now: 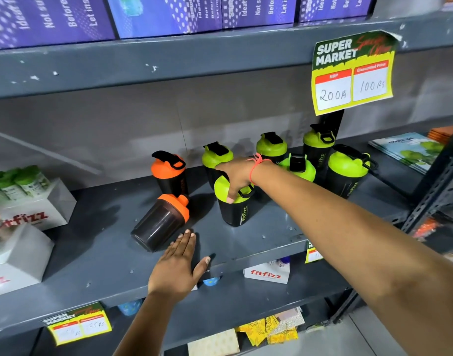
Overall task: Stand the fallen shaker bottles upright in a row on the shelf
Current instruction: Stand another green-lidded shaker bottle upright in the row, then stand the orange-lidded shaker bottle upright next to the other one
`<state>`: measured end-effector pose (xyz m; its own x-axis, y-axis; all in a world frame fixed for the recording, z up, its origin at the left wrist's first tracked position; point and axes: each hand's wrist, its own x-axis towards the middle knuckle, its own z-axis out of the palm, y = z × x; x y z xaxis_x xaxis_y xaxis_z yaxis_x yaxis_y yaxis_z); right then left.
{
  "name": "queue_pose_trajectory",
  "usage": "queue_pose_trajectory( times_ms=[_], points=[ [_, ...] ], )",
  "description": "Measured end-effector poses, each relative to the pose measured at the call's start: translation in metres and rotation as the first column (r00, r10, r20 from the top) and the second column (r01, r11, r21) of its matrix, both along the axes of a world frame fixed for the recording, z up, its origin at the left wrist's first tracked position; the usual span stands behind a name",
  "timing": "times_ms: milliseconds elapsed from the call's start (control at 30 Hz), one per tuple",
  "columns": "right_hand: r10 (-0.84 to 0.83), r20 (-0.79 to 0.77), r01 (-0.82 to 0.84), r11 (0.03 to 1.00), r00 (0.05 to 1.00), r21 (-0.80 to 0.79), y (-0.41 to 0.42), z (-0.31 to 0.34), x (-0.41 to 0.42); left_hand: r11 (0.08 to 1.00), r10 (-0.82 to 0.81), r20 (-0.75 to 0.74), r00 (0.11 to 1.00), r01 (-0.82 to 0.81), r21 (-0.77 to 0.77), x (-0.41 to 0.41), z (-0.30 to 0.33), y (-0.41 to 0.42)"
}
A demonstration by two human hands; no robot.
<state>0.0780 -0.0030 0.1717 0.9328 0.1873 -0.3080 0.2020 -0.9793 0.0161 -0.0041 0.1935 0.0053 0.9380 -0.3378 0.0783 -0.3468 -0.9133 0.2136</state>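
Observation:
A dark shaker bottle with an orange lid [160, 222] lies tipped over on the grey shelf [97, 255], its base toward me. My left hand [178, 268] hovers flat with fingers apart just in front of it, touching nothing. Behind it stands an upright orange-lidded shaker [170, 173]. My right hand [237, 177] grips the green lid of an upright black shaker [234, 210] from above. Several more green-lidded shakers [347, 172] stand upright behind and to the right of it.
White Fitfizz boxes [32, 209] with small bottles sit at the shelf's left. A yellow price tag [352, 73] hangs from the shelf above. Booklets [410, 150] lie at the far right. A metal upright [436, 176] borders the right side.

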Motion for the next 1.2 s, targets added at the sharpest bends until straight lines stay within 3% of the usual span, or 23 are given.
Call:
queue_pose_trajectory(
  times_ms=[200, 300, 367, 433, 500, 567, 667, 767, 933, 1000, 1067, 1200],
  points=[
    [-0.076, -0.056, 0.077, 0.997, 0.996, 0.020, 0.002, 0.007, -0.004, 1.000, 0.005, -0.021, 1.000, -0.005, 0.002, -0.004, 0.003, 0.000],
    [-0.159, 0.296, 0.047, 0.935, 0.942, 0.350, 0.021, 0.018, -0.014, 1.000, 0.012, -0.028, 1.000, -0.012, -0.014, -0.020, 0.005, 0.012],
    [-0.218, 0.374, -0.027, 0.835, 0.901, 0.550, 0.044, 0.015, -0.017, 0.998, 0.051, 0.009, 0.999, -0.051, 0.021, -0.032, 0.004, 0.031],
    [-0.207, 0.244, -0.004, 0.756, 0.948, 0.655, 0.075, -0.008, -0.012, 0.992, 0.119, -0.039, 0.992, -0.117, 0.046, -0.045, 0.003, 0.060],
    [-0.280, 0.055, 0.150, 0.659, 0.958, 0.737, 0.106, -0.037, -0.008, 0.986, 0.169, -0.036, 0.985, -0.169, 0.012, -0.052, 0.000, 0.092],
    [-0.387, -0.122, 0.321, 0.507, 0.914, 0.800, 0.130, -0.061, -0.002, 0.974, 0.220, -0.001, 0.975, -0.220, -0.045, -0.052, 0.000, 0.119],
    [-0.544, -0.333, 0.514, 0.220, 0.770, 0.829, 0.152, -0.078, 0.008, 0.952, 0.290, 0.001, 0.957, -0.288, -0.105, -0.043, 0.004, 0.152],
    [-0.665, -0.376, 0.548, 0.060, 0.646, 0.835, 0.162, -0.085, 0.013, 0.960, 0.262, -0.004, 0.965, -0.261, -0.105, -0.025, 0.005, 0.172],
    [-0.727, -0.369, 0.518, -0.021, 0.580, 0.855, 0.165, -0.093, 0.006, 0.981, 0.171, -0.024, 0.985, -0.173, -0.089, -0.001, 0.008, 0.174],
    [-0.728, -0.321, 0.451, -0.019, 0.605, 0.892, 0.164, -0.091, 0.002, 0.988, 0.131, -0.023, 0.991, -0.132, -0.084, 0.007, 0.010, 0.172],
    [-0.755, -0.158, 0.337, 0.087, 0.636, 0.938, 0.163, -0.086, -0.005, 0.991, 0.102, -0.029, 0.994, -0.104, -0.080, 0.013, 0.010, 0.170],
    [-0.680, 0.422, 0.037, 0.551, 0.600, 0.834, 0.166, -0.079, -0.028, 0.992, 0.095, -0.037, 0.995, -0.097, -0.080, 0.018, 0.009, 0.162]
  ],
)
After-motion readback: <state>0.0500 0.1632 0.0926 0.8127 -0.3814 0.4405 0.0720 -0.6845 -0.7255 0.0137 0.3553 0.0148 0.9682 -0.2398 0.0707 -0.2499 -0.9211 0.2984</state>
